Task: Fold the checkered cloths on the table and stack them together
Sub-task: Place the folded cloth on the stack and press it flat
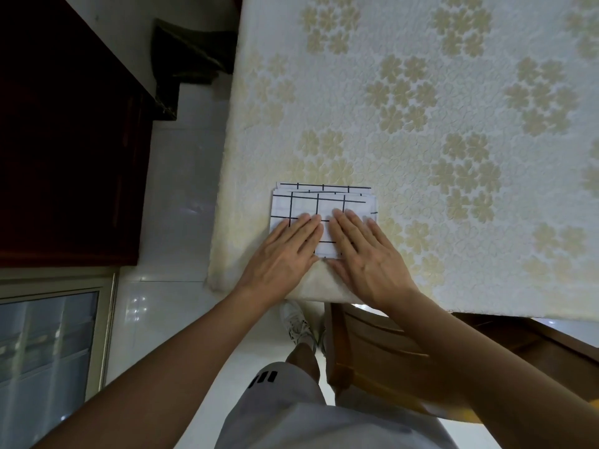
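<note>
– Fingers (308, 223) of the left hand (285, 251) are seen laid straight and close together, flat on the pile. Is anything gripped?
– Nothing is gripped. The right hand (363, 254) is laid the same way, its fingers (348, 222) straight and pressed down just beside the left ones, so that the two hands are nearly touching.
– Where is the work placed?
– A table (421, 131) under a flowered covering fills the far and right parts of the view, and a wooden chair (372, 348) is tucked under its near edge. The folded checkered cloths (301, 205) are piled at the near left corner of the table, close to the edge.
– How much is judged done?
– Several layers can be made out at the far side of the pile, their edges slightly staggered, so folding and stacking appear largely finished. No loose cloth is seen on the visible part of the table, though its right end is cut off.
– And what is left?
– Probably only the flattening of the pile and the squaring of those staggered edges.
</note>
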A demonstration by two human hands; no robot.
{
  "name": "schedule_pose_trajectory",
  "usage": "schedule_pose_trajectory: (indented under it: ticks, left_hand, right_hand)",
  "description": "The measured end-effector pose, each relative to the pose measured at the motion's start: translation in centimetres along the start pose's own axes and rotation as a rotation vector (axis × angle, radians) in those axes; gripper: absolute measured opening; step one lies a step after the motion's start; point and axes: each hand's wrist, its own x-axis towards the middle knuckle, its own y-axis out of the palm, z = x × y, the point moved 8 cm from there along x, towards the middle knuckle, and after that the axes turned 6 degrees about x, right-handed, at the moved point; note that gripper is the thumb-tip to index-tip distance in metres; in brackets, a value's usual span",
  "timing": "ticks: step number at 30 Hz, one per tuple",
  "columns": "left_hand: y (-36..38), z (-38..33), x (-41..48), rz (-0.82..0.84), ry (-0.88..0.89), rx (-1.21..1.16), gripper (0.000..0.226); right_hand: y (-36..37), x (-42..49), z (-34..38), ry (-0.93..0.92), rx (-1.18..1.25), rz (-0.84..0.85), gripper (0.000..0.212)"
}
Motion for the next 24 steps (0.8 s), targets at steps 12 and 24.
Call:
schedule_pose_trajectory:
  ticks: [12,24]
  left_hand:
    - [0.8,1.2,1.4,0.049,-0.060,-0.001,0.050]
    - [-0.4,1.5,2.9,0.040,-0.148,-0.017,0.060]
  right_hand:
    - [0.9,1.2,-0.8,0.030,0.020,0.020,0.054]
    - [0.0,2.9,-1.3,0.181,0.078,-0.042,0.055]
